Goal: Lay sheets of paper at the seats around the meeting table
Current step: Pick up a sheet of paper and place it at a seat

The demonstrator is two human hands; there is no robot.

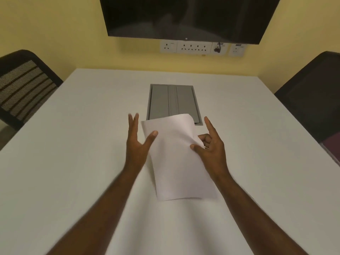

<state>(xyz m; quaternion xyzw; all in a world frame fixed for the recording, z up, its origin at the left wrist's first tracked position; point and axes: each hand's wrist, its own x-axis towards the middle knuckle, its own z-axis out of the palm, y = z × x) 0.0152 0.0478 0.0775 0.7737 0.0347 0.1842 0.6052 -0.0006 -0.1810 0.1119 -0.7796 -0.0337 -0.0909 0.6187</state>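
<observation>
A small stack of white paper sheets is held over the middle of the white meeting table. My right hand pinches the stack's right edge between thumb and curled fingers, index finger pointing up, and the top right corner curls. At the stack's left edge is my left hand, fingers spread, thumb resting on the top sheet. I cannot tell whether the stack's near end touches the table.
A grey cable hatch is set into the table just beyond the paper. Black mesh chairs stand at the left and right sides. A dark wall screen and sockets lie ahead.
</observation>
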